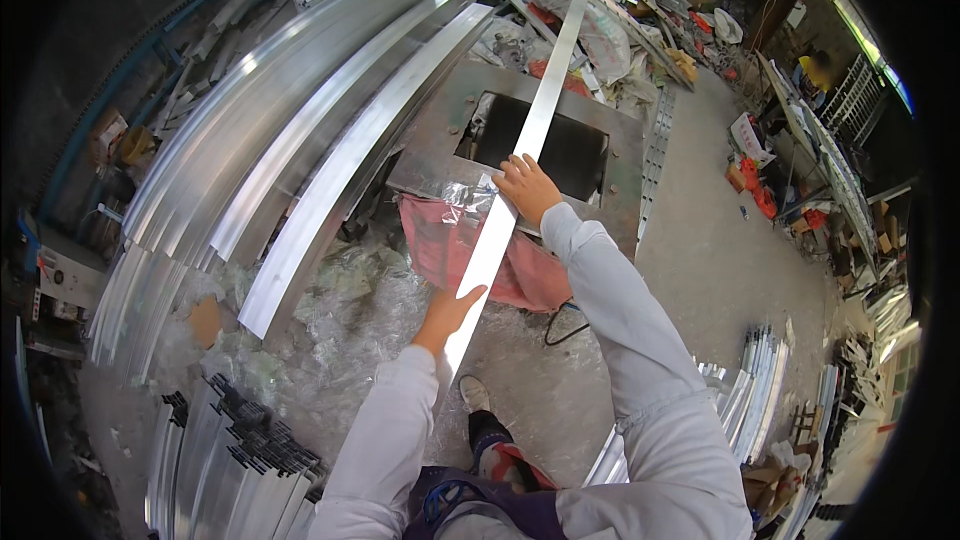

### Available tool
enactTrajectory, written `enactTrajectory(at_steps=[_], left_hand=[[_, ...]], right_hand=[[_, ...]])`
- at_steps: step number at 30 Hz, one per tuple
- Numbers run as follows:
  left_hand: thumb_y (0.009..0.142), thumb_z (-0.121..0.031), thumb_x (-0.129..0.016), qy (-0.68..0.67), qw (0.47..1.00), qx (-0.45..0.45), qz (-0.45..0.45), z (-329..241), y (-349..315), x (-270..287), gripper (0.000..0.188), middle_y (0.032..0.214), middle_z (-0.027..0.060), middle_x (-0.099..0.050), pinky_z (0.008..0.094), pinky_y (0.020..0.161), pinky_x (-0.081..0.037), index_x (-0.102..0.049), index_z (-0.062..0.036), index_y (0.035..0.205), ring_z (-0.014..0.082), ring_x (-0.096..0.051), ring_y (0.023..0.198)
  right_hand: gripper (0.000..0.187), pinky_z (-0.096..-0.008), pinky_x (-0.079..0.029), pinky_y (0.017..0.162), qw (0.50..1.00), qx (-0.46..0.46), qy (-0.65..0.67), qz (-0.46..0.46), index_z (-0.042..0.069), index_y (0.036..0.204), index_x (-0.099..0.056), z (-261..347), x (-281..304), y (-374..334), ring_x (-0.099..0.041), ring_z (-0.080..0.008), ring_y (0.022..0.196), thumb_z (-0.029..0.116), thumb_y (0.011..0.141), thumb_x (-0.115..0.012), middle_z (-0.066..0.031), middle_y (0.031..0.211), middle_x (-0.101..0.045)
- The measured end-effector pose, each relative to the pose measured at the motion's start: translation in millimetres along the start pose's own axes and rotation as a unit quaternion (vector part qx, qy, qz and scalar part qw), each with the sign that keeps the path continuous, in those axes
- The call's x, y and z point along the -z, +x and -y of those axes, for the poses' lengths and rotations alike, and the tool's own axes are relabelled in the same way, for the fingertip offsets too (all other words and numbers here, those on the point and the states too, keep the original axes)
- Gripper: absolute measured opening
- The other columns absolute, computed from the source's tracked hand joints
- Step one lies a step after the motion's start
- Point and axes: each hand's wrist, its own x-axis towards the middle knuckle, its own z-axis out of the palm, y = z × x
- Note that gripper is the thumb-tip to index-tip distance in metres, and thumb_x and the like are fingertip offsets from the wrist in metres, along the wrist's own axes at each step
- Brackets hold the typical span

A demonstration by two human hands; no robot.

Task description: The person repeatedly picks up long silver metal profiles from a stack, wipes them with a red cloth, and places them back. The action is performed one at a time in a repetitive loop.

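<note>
A long, flat silver metal profile (pixel 549 95) runs from the far middle down toward my body. My left hand (pixel 446 317) grips its near part, with the thumb laid on the top face and the other fingers hidden beneath. Farther up, my right hand (pixel 528 188) is closed over the profile, its fingers across the top. Under the profile stands a metal table (pixel 425 160) with a dark rectangular opening (pixel 580 160). A pink sheet (pixel 432 245) hangs from the table's near edge, below and between my hands.
Several long silver profiles (pixel 345 165) are stacked to the left. Bundled profiles with dark ends (pixel 260 430) stand at the lower left; more profiles (pixel 762 380) lie at the lower right. Crumpled clear plastic film (pixel 330 350) covers floor beside the table. Scrap (pixel 600 40) is heaped beyond it.
</note>
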Motion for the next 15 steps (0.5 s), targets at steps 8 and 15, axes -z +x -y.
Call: enactTrajectory(at_steps=[8,15], left_hand=[[0.082,-0.058,-0.068,-0.076,0.969,0.221,0.077,204.1,-271.0,8.8,0.074,0.120,0.0180,-0.065,0.0360,0.095,-0.045,-0.058,-0.0006,0.126,0.0268,-0.060,0.112],[0.084,-0.048,-0.071,-0.126,0.915,0.377,0.066,324.5,-552.7,31.4,0.053,0.095,0.0086,-0.065,0.0315,0.080,-0.048,-0.062,-0.0014,0.108,0.0164,-0.060,0.089]], right_hand=[[0.016,-0.0423,-0.044,0.083,0.934,0.257,0.222,0.113,0.015,0.084,-0.061,195.8,30.1,-67.4,-0.059,-0.0285,0.088,0.027,0.075,-0.066,-0.0081,0.085,-0.059],[0.009,-0.0383,-0.041,0.087,0.900,0.273,0.314,0.127,0.013,0.087,-0.056,452.3,149.6,-167.6,-0.055,-0.0240,0.091,0.017,0.079,-0.059,-0.0060,0.090,-0.055]])
